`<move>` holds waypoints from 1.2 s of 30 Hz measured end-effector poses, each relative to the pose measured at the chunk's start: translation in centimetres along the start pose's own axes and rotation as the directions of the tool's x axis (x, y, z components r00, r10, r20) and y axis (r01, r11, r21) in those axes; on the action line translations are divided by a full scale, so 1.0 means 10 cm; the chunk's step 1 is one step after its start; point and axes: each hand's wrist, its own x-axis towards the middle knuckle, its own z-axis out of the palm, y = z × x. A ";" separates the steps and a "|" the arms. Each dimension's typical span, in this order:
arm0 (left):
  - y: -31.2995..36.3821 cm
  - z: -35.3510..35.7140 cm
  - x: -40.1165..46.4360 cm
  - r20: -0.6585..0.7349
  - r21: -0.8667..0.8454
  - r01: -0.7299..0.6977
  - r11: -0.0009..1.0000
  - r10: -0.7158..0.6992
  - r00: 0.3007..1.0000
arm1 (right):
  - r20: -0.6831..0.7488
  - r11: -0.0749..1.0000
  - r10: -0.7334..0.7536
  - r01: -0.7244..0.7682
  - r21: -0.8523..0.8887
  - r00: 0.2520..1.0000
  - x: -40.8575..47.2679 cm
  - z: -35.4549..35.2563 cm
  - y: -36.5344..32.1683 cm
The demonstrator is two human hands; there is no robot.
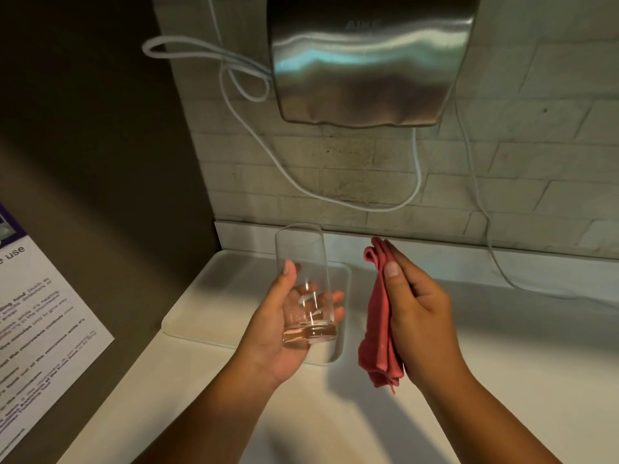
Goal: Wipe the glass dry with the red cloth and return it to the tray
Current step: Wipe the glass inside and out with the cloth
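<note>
A tall clear glass (303,262) is held upright above the white tray (214,296), with my left hand (281,333) wrapped round its lower half and base. The tray lies on the white counter against the back wall, at the left. My right hand (415,309) grips a folded red cloth (380,323), which hangs down just right of the glass without touching it. A small gap separates cloth and glass.
A steel hand dryer (368,58) hangs on the brick wall above, with white cables (335,192) looping down to the counter. A dark side wall with a printed notice (40,323) stands at the left. White counter (519,346) extends to the right.
</note>
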 end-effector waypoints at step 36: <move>-0.12 0.19 -0.04 -0.116 0.428 -0.166 0.889 0.236 0.965 | 0.292 0.724 -0.403 0.497 -0.478 0.867 -0.19 0.43 0.22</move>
